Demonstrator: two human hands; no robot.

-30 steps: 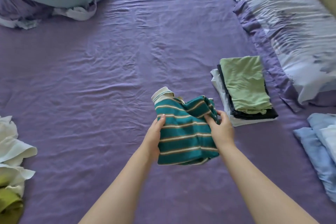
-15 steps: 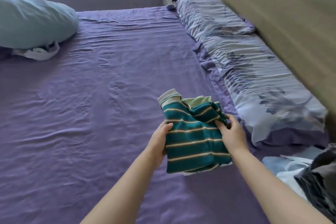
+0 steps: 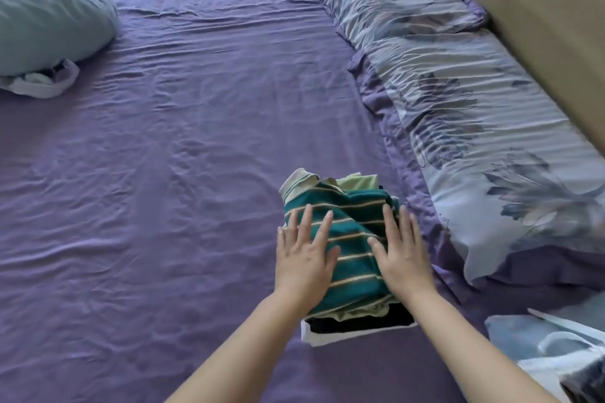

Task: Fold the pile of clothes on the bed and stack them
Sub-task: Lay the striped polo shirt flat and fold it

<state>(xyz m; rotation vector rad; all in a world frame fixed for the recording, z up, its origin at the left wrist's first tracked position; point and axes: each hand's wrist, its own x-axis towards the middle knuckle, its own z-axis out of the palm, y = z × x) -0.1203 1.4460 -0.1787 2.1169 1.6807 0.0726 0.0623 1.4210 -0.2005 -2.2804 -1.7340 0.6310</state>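
Striped polo (image 3: 353,239), teal with cream bands, folded, lying on top of the stack (image 3: 357,324) toward the right side of the purple sheet (image 3: 163,206), just beside the floral pillows (image 3: 458,101). Collar pointing away, far-left corner. Under it: a pale green piece peeking out at far and near edges, then a dark layer, then a white one at the bottom, its near edge jutting out.

Left hand (image 3: 302,258) lying flat on the left half of the polo, fingers spread and straight, pressing down. Right hand (image 3: 401,257) doing likewise on the right half, fingers straight and close together. No pinching, nothing curled round cloth.

Judging progress: at least four garments folded and stacked; this one apparently being flattened into place. More cloth showing at the lower right corner, light blue (image 3: 523,337) and something dark (image 3: 586,383); folded or not, cannot tell. Crumpled white item (image 3: 42,82) lying by the blue pillow (image 3: 49,16), far left, possibly waiting too. Remaining pile not in view.
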